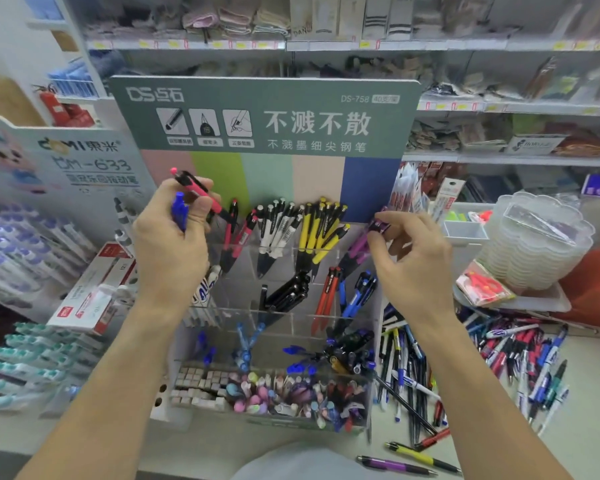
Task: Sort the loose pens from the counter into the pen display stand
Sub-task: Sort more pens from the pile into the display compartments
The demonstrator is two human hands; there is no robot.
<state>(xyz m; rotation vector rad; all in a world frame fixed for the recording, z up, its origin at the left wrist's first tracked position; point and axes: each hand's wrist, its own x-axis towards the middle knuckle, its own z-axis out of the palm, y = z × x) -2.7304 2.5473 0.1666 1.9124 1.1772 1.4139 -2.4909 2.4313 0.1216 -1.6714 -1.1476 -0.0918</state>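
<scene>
A clear tiered pen display stand (284, 251) with a green backboard stands in front of me, its compartments holding pens grouped by colour. My left hand (174, 237) is raised at the stand's upper left and grips a pink-and-black pen (201, 195) and a blue pen (180, 211). At the top right compartment, my right hand (413, 261) pinches the top of a purple pen (374, 226) that leans among other purple pens (355, 251). Loose pens (465, 368) lie in a heap on the counter to the right of the stand.
A stack of clear scalloped trays (537, 244) sits on the counter at right. Another pen display (59, 209) and red-and-white boxes (94, 289) stand at left. Stocked shelves (499, 109) fill the back. A yellow pen (420, 453) and a purple pen (395, 465) lie near the front edge.
</scene>
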